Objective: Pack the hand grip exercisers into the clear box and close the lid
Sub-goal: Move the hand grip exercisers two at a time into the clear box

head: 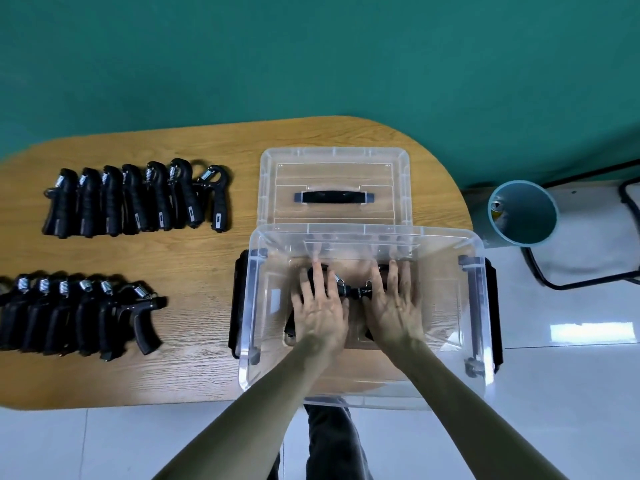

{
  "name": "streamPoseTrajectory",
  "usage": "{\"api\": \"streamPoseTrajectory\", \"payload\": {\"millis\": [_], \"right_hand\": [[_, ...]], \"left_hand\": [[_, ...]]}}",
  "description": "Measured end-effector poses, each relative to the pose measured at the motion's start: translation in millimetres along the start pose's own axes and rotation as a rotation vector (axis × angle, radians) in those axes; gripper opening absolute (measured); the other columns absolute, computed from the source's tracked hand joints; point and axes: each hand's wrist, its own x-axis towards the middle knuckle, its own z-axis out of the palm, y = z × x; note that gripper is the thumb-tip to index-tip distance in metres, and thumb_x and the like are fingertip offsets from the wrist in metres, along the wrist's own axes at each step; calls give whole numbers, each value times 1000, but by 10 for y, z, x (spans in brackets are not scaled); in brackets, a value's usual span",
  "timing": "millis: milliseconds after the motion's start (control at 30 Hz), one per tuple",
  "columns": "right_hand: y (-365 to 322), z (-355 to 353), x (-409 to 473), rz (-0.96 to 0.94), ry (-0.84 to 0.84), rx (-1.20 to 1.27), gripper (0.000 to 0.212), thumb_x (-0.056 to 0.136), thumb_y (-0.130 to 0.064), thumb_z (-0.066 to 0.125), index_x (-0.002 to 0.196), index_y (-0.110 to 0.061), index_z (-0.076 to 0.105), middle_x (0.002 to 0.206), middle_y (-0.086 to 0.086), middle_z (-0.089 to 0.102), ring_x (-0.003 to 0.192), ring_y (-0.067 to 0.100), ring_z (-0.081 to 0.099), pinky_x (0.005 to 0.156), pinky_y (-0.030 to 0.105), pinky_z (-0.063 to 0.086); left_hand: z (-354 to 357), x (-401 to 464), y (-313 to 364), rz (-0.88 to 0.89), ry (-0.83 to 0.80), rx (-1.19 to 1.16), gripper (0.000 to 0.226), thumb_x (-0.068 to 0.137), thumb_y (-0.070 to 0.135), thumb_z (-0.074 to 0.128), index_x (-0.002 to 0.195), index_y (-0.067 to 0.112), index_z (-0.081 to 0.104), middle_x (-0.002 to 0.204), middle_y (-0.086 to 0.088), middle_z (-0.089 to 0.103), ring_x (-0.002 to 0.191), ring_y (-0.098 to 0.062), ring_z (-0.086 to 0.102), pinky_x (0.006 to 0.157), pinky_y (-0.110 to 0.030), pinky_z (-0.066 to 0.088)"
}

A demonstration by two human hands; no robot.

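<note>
Hands: left hand [320, 306] and right hand [393, 306], lower centre, inside the clear box [478, 299], each laid flat with fingers spread over a hand grip exerciser [349, 292], pressing rather than clenched. Remaining exercisers: upper row [135, 199] and lower row [79, 317], left of frame on the bench [194, 358]. Judged rigid, moderately heavy, sprung; best taken by the ribbed handles, clear of the coil. Lid [334, 185]: upper centre, off the box.
</note>
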Motion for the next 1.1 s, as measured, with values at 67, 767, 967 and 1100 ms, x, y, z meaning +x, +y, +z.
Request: {"api": "streamPoseTrajectory", "payload": {"millis": [67, 767, 967, 1100], "right_hand": [[22, -137, -77, 30, -13, -37, 103, 75, -45, 80, 155, -14, 22, 159, 29, 22, 148, 48, 17, 115, 62, 26], [-1864, -1883, -803, -253, 310, -38, 64, 103, -53, 21, 160, -29, 6, 162, 14, 28, 133, 37, 49, 97, 51, 50], [-2772, -1932, -785, -247, 289, -87, 65, 102, -55, 9, 160, -28, -4, 166, 13, 13, 143, 37, 35, 108, 53, 40], [-3392, -1881, -805, -244, 311, -104, 62, 105, -52, 16, 160, -27, 0, 166, 13, 14, 141, 38, 37, 105, 53, 42]], "left_hand": [[-178, -70, -23, 28, 24, 44, 64, 107, 46, 20, 161, 15, 5, 167, -11, -16, 154, -33, -2, 123, -50, 18], [-1896, -1159, -1484, 45, 371, 24, 66, 105, 53, 7, 155, 20, -21, 165, -8, -21, 144, -29, 30, 116, -45, 31], [-2212, -1279, -2359, 32, 404, 24, 64, 107, 50, 12, 160, 19, -7, 169, -7, -5, 145, -27, 29, 114, -43, 31], [-2311, -1385, -3012, 15, 397, 44, 64, 107, 49, 12, 160, 18, -5, 169, -7, -2, 146, -28, 28, 114, -43, 31]]}}
